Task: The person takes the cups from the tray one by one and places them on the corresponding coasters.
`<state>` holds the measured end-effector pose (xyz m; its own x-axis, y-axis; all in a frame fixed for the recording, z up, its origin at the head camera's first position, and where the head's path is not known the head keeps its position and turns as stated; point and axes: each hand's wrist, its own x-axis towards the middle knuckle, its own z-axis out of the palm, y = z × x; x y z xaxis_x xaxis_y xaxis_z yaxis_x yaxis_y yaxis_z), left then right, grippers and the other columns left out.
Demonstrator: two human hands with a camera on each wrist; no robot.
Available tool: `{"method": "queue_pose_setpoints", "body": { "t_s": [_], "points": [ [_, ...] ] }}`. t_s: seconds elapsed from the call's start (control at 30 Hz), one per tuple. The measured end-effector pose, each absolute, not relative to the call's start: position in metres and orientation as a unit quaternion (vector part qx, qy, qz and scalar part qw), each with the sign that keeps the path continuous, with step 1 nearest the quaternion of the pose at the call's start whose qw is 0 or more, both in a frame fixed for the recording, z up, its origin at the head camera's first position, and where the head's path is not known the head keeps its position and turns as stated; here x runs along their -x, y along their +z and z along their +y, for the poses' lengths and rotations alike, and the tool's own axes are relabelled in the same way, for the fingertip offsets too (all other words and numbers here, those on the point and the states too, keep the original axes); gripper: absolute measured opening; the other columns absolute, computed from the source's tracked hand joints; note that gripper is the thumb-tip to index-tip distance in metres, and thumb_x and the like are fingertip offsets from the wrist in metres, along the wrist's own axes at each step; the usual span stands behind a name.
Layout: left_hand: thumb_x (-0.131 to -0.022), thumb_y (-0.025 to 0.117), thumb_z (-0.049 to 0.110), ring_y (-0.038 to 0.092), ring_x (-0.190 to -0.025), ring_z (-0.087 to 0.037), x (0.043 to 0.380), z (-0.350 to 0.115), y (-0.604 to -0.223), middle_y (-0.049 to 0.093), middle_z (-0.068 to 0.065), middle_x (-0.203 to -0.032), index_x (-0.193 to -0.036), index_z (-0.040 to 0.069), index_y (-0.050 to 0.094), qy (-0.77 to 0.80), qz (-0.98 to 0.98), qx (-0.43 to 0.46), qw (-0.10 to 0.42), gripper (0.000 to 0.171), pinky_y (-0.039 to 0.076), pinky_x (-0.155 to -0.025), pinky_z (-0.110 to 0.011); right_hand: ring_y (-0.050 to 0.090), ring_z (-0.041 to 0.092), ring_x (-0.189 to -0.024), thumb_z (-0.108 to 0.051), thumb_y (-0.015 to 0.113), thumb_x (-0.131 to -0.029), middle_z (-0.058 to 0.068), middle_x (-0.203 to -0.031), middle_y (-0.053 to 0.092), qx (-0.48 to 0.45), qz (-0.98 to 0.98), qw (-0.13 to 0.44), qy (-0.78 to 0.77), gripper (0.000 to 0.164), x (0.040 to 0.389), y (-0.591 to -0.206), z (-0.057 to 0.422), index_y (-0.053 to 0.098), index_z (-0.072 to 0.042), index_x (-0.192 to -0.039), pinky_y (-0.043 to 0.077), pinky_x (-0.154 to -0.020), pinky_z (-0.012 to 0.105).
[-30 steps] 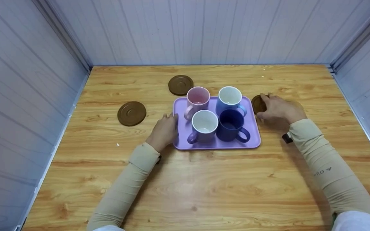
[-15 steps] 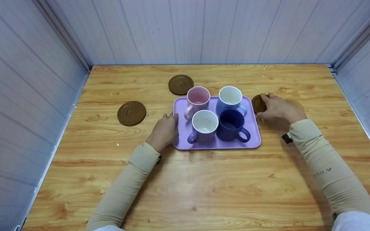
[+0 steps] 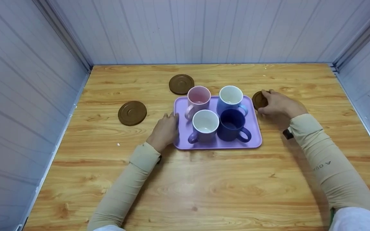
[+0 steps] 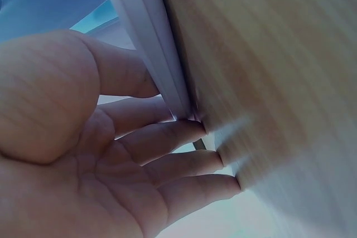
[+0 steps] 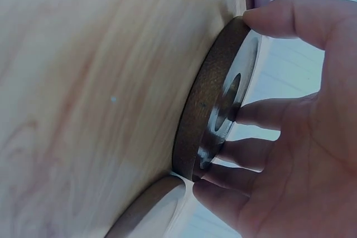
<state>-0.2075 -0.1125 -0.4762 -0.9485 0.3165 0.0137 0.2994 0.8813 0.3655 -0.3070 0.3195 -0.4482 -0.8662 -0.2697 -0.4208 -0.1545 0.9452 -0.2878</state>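
At the left edge of the lilac tray my left hand lies with fairly straight fingers. In the left wrist view its thumb reaches the tray rim and the fingertips come down to the tabletop. Several mugs stand on the tray: a pink mug, a light blue mug, a white-lined mug with a purple handle and a dark blue mug. Just right of the tray my right hand grips a round brown coaster, thumb on one edge, fingers across its far side.
Two more brown coasters lie on the wooden table: a back coaster behind the tray and a left coaster. Another disc shows partly in the right wrist view. Pale panel walls enclose the back and sides.
My right hand and the coaster in it have shifted slightly away from me, toward the back wall. My left hand, the tray and the mugs stay in place.
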Motion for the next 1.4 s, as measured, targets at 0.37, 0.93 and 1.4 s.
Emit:
{"method": "queue_pose_setpoints", "body": {
  "t_s": [0.37, 0.93, 1.4],
  "points": [
    [-0.095, 0.057, 0.0, 0.061, -0.109, -0.048, 0.207, -0.114, -0.477, 0.062, -0.027, -0.136, -0.134, -0.009, 0.061, 0.186, 0.97, -0.155, 0.026, 0.04, 0.055, -0.091, -0.056, 0.04, 0.059, -0.135, -0.045, 0.065, -0.095, 0.043, -0.158, 0.019, 0.11, 0.961, 0.22, -0.125, 0.1, 0.324, -0.448, 0.315, 0.012, 0.003, -0.164, 0.035, -0.111, 0.068],
    [-0.095, 0.056, 0.001, 0.062, -0.103, -0.045, 0.207, -0.112, -0.478, 0.065, -0.026, -0.129, -0.132, -0.009, 0.061, 0.183, 0.971, -0.155, 0.014, 0.039, 0.056, -0.086, -0.055, 0.039, 0.055, -0.138, -0.044, 0.063, -0.095, 0.044, -0.159, 0.018, 0.079, 0.958, 0.217, -0.17, 0.1, 0.347, -0.445, 0.311, 0.008, 0.004, -0.163, 0.033, -0.113, 0.066],
    [-0.094, 0.056, -0.001, 0.061, -0.109, -0.047, 0.206, -0.112, -0.477, 0.063, -0.026, -0.133, -0.133, -0.008, 0.062, 0.182, 0.971, -0.15, 0.023, 0.04, 0.055, -0.091, -0.055, 0.041, 0.057, -0.134, -0.055, 0.062, -0.094, 0.043, -0.146, 0.041, 0.051, 0.972, 0.155, -0.172, 0.099, 0.363, -0.457, 0.295, 0.026, 0.016, -0.153, 0.035, -0.112, 0.065]
  ]
}}
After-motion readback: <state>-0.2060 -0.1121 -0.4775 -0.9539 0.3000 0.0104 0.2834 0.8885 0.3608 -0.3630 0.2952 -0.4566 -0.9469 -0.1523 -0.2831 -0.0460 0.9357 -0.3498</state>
